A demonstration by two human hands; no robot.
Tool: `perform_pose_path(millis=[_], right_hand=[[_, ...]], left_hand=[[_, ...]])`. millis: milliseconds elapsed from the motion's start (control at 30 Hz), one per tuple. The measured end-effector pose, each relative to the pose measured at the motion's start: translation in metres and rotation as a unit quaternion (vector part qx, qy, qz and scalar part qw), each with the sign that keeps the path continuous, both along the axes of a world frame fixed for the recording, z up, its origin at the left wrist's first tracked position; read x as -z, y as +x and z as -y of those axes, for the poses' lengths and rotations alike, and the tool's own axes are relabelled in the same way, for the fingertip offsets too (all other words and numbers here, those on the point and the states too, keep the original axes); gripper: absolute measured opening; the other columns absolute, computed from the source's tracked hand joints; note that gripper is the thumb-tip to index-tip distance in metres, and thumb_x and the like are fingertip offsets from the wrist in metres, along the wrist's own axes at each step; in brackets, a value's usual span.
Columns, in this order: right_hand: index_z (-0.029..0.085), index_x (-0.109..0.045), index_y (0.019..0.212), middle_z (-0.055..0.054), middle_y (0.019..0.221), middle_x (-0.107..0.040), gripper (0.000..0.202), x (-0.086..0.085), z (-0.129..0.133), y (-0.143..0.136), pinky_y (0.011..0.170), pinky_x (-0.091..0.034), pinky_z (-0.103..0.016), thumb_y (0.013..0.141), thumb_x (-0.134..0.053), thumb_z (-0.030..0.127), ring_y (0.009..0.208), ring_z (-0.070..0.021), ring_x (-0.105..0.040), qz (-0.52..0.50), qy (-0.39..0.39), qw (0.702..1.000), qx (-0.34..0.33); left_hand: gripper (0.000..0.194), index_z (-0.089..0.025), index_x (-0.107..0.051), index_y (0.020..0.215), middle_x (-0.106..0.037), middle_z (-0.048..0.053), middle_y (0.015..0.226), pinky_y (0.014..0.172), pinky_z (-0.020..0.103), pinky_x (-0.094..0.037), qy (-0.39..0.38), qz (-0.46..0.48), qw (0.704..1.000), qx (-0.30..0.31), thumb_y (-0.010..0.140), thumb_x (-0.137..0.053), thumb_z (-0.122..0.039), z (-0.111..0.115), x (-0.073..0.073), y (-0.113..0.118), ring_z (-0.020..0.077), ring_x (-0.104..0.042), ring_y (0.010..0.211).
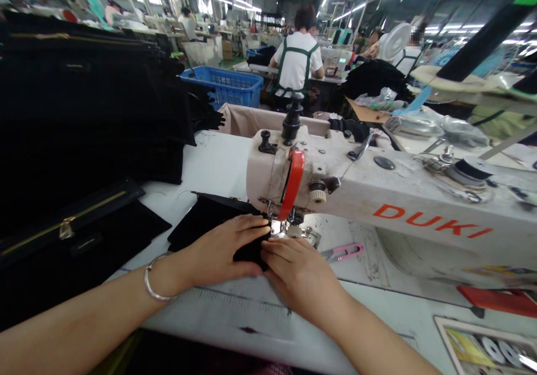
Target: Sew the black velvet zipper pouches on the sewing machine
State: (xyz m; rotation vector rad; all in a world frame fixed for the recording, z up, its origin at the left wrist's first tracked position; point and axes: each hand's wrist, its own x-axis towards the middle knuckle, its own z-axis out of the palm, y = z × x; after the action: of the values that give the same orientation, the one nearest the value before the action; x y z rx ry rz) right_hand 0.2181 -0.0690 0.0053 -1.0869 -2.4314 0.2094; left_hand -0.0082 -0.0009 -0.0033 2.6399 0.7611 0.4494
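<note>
A black fabric piece (205,218) lies on the white sewing table, its right end at the needle area of a white sewing machine (344,179). Over that fabric rests my left hand (222,249), thumb spread from the fingers, fingertips beside the presser foot (285,228). My right hand (300,271) is at the fabric's right edge, just in front of the foot, with its fingers close together; its thumb is mostly hidden. An orange-red guard (292,185) stands above the foot. Pink-handled thread snips (346,251) lie right of my right hand.
Black pouches with gold zippers (88,112) are piled high at the left. Behind the table are a blue basket (230,81) and a person in a white shirt (297,62) with their back turned. A red object (497,300) lies at the right, and thread spools stand on the machine.
</note>
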Motion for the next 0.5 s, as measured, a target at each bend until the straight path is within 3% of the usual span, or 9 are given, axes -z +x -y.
perform_pose_path(millis=[67, 133, 200, 300, 400, 500], right_hand=[[0.024, -0.063, 0.121, -0.003, 0.125, -0.066, 0.038, -0.017, 0.004, 0.016, 0.106, -0.042, -0.041, 0.087, -0.057, 0.008, 0.122, -0.0198, -0.055, 0.016, -0.057, 0.998, -0.017], [0.027, -0.059, 0.126, -0.002, 0.130, -0.063, 0.054, -0.030, 0.005, 0.032, 0.106, -0.040, -0.043, 0.079, -0.054, 0.000, 0.125, -0.0214, -0.052, 0.031, -0.098, 0.995, -0.014], [0.028, -0.060, 0.123, -0.002, 0.125, -0.064, 0.056, -0.033, 0.001, 0.042, 0.101, -0.043, -0.043, 0.076, -0.055, -0.003, 0.119, -0.0235, -0.054, 0.045, -0.118, 0.992, 0.000], [0.022, -0.065, 0.106, -0.006, 0.108, -0.067, 0.030, -0.017, -0.015, 0.041, 0.090, -0.048, -0.042, 0.082, -0.063, 0.005, 0.103, -0.0255, -0.058, 0.042, -0.084, 0.994, 0.059], [0.016, -0.064, 0.097, -0.011, 0.100, -0.064, 0.008, 0.004, -0.029, 0.030, 0.080, -0.051, -0.040, 0.089, -0.063, 0.016, 0.095, -0.0262, -0.059, 0.009, -0.004, 0.989, 0.146], [0.016, -0.063, 0.099, -0.012, 0.099, -0.064, 0.009, 0.012, -0.025, 0.022, 0.079, -0.052, -0.040, 0.094, -0.059, 0.021, 0.093, -0.0259, -0.059, 0.004, 0.030, 0.993, 0.111]], left_hand=[[0.067, -0.023, -0.048, 0.141, -0.050, 0.010, 0.146, 0.113, 0.049, -0.041, 0.010, -0.007, 1.000, 0.009, 0.083, -0.074, -0.045, 0.008, 0.001, -0.004, 0.0280, -0.045, 0.136], [0.045, -0.023, -0.055, 0.135, -0.055, 0.007, 0.143, 0.113, 0.044, -0.042, 0.017, -0.001, 1.000, 0.017, 0.093, -0.064, -0.035, 0.015, 0.001, -0.006, 0.0234, -0.048, 0.134], [0.033, -0.022, -0.059, 0.130, -0.060, 0.005, 0.137, 0.112, 0.038, -0.044, 0.012, 0.011, 1.000, 0.014, 0.098, -0.053, -0.024, 0.019, -0.001, -0.005, 0.0189, -0.053, 0.129], [0.035, -0.020, -0.061, 0.126, -0.063, 0.005, 0.133, 0.111, 0.036, -0.046, 0.016, 0.024, 1.000, -0.006, 0.094, -0.049, -0.012, 0.021, -0.003, -0.002, 0.0175, -0.056, 0.125], [0.037, -0.018, -0.060, 0.127, -0.062, 0.007, 0.133, 0.112, 0.040, -0.045, 0.053, 0.019, 0.998, -0.004, 0.092, -0.052, -0.011, 0.022, 0.000, 0.000, 0.0202, -0.055, 0.126], [0.031, -0.019, -0.060, 0.127, -0.064, 0.006, 0.129, 0.107, 0.037, -0.049, 0.067, 0.043, 0.997, -0.021, 0.097, -0.052, -0.017, 0.021, 0.003, 0.000, 0.0191, -0.059, 0.120]])
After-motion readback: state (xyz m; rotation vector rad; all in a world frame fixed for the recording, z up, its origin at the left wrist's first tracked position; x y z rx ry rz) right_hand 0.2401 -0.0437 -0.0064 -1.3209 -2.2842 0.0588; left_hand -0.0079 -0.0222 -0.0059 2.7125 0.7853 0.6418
